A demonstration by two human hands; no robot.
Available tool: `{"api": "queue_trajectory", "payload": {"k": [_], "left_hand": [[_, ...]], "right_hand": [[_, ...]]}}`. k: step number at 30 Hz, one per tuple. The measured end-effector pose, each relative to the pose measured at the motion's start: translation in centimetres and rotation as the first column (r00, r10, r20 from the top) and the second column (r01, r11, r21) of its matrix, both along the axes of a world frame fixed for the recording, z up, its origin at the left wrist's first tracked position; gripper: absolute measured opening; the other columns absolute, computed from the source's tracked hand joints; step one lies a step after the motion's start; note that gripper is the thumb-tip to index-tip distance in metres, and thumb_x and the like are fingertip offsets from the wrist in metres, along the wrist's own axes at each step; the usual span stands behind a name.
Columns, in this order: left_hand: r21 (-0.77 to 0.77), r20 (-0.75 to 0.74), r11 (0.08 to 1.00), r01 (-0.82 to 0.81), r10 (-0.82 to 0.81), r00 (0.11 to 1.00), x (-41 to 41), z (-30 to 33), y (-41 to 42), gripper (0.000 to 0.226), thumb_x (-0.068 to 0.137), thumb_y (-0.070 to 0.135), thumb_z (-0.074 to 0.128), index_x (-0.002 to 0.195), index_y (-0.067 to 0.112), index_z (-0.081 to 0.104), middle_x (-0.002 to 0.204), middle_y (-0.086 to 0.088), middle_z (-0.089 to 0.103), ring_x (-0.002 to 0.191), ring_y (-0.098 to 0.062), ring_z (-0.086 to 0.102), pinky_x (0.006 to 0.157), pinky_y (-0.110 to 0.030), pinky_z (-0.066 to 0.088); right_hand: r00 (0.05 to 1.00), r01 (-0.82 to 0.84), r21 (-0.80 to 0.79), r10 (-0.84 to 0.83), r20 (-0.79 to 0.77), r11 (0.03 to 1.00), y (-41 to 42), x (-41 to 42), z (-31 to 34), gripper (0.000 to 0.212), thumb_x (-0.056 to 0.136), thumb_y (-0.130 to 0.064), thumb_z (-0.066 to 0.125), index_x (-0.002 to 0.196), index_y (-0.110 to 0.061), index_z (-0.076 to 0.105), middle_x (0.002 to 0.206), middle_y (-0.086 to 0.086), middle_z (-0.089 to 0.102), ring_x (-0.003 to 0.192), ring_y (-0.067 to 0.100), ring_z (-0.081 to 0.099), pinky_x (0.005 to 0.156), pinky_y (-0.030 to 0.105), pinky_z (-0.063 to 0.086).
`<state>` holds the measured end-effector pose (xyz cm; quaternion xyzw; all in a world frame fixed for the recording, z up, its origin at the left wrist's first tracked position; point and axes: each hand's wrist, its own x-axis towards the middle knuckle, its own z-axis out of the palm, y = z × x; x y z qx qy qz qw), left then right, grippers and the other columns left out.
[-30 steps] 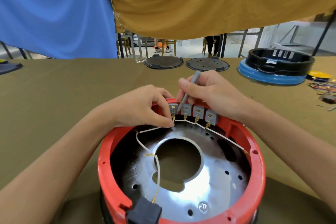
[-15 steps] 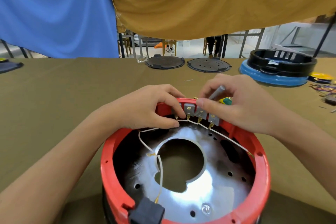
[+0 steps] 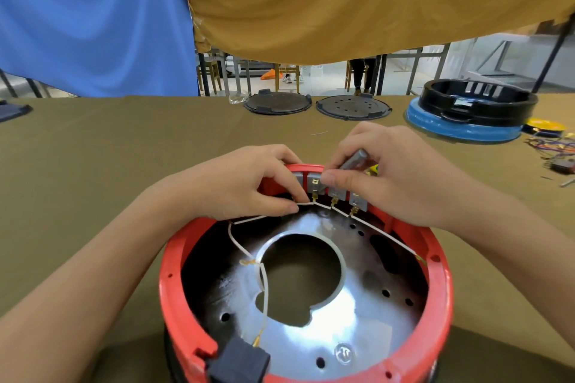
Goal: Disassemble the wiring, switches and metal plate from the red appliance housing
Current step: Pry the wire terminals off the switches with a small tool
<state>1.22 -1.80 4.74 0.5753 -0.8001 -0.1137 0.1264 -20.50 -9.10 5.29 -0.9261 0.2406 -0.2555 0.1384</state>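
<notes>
Across the whole lower frame a table (image 3: pixel 93 165) under olive cloth is stretching back to a blue sheet (image 3: pixel 87 19) at upper left and a mustard sheet (image 3: pixel 357 0) at upper right. At lower centre the red housing (image 3: pixel 169 283) is sitting open side up, its near edge cut off by the bottom of the frame. Inside it a shiny metal plate (image 3: pixel 342 320) with a large central hole and small holes around it is catching glare. Along the far inner wall a row of grey switches (image 3: pixel 334 190) is showing brass terminals, joined by a white wire (image 3: pixel 245 250) that is looping down the left side toward a black block (image 3: pixel 239 364) at the near rim.

At mid left the left hand (image 3: pixel 249 183) is pinching that wire between thumb and forefinger just below the leftmost switch. At mid right the right hand (image 3: pixel 398 180) is curling round a grey tool (image 3: pixel 353 162), its thumb pressing on the top of a switch; the tool's tip is hidden behind the fingers, and a yellow-green bit beside it is too covered to identify.

At upper right a black ring (image 3: pixel 476 99) is resting on a blue base (image 3: pixel 460 130); two dark discs (image 3: pixel 277 104) are lying at upper centre. Loose coloured wires (image 3: pixel 550 146) at the right edge are blurring together.
</notes>
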Motion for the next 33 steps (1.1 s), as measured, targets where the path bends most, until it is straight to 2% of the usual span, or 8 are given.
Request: {"api": "queue_trajectory", "payload": {"k": [3,7,12,16,21,24,30,33], "left_hand": [[-0.006,-0.014,1.0,0.008,-0.008,1.0,-0.1,0.0,0.0,0.019,0.089,0.033,0.071,0.105,0.041,0.075,0.125,0.014,0.052,0.109,-0.001,0.054,0.1,-0.028,0.042],[-0.006,-0.033,1.0,0.009,-0.009,0.999,-0.2,-0.1,0.1,0.018,0.088,0.031,0.072,0.103,0.04,0.075,0.124,0.013,0.053,0.109,-0.001,0.054,0.099,-0.026,0.041],[-0.002,-0.041,1.0,-0.001,0.001,0.999,-0.2,0.0,0.1,0.017,0.088,0.03,0.072,0.103,0.039,0.076,0.123,0.014,0.053,0.109,-0.001,0.054,0.1,-0.026,0.042],[0.005,-0.039,1.0,-0.006,0.007,0.999,-0.2,0.0,0.2,0.016,0.089,0.032,0.071,0.102,0.041,0.075,0.123,0.016,0.052,0.106,0.001,0.054,0.098,-0.023,0.042],[0.006,-0.027,1.0,-0.004,0.004,1.0,-0.3,0.0,0.2,0.018,0.089,0.032,0.072,0.105,0.038,0.075,0.125,0.014,0.051,0.109,0.0,0.053,0.099,-0.024,0.041],[0.009,-0.031,1.0,-0.005,0.006,1.0,-0.3,0.1,0.2,0.019,0.089,0.031,0.072,0.106,0.037,0.075,0.125,0.014,0.051,0.11,0.001,0.053,0.1,-0.024,0.041],[0.013,-0.042,1.0,-0.017,0.017,0.999,-0.4,0.1,0.2,0.018,0.089,0.029,0.072,0.105,0.036,0.075,0.125,0.014,0.052,0.111,0.0,0.053,0.101,-0.025,0.041],[0.011,-0.046,1.0,-0.021,0.022,0.999,-0.4,0.1,0.2,0.016,0.089,0.029,0.071,0.104,0.035,0.075,0.123,0.015,0.052,0.109,0.001,0.053,0.101,-0.027,0.041]], "right_hand": [[0.995,0.004,0.117,-0.015,0.095,0.993,-0.5,0.4,0.0,0.02,0.089,-0.039,0.068,0.075,-0.026,0.072,0.068,-0.011,0.066,0.069,0.001,0.061,0.06,0.013,0.042],[0.986,0.018,0.29,-0.066,0.154,0.957,-1.1,0.9,-0.1,0.034,0.093,-0.041,0.063,0.073,-0.015,0.071,0.064,0.001,0.068,0.06,0.011,0.061,0.065,0.027,0.048],[0.973,-0.001,0.272,-0.062,0.223,0.962,-0.8,0.8,-0.9,0.03,0.094,-0.038,0.063,0.075,-0.016,0.069,0.067,-0.001,0.068,0.066,0.017,0.064,0.071,0.038,0.052],[0.982,0.022,0.098,-0.04,0.185,0.995,-0.2,0.6,-0.8,0.024,0.092,-0.039,0.065,0.075,-0.023,0.069,0.067,-0.009,0.065,0.069,0.007,0.06,0.063,0.022,0.045],[0.973,0.005,0.24,-0.06,0.224,0.971,-0.6,0.9,-0.7,0.028,0.093,-0.034,0.065,0.074,-0.015,0.069,0.065,0.0,0.067,0.063,0.015,0.062,0.066,0.031,0.048],[0.973,0.011,0.298,-0.079,0.216,0.954,-0.9,1.4,-0.5,0.032,0.095,-0.036,0.063,0.074,-0.013,0.068,0.06,0.0,0.065,0.054,0.011,0.056,0.056,0.02,0.045],[0.966,0.044,0.377,-0.136,0.221,0.925,-1.3,1.8,-0.4,0.033,0.096,-0.039,0.061,0.074,-0.015,0.069,0.053,-0.009,0.058,0.05,0.002,0.051,0.053,0.014,0.042],[0.966,0.052,0.348,-0.135,0.219,0.936,-1.0,1.6,-0.7,0.032,0.096,-0.04,0.06,0.077,-0.016,0.067,0.056,-0.007,0.06,0.053,0.003,0.053,0.062,0.023,0.047]]}}
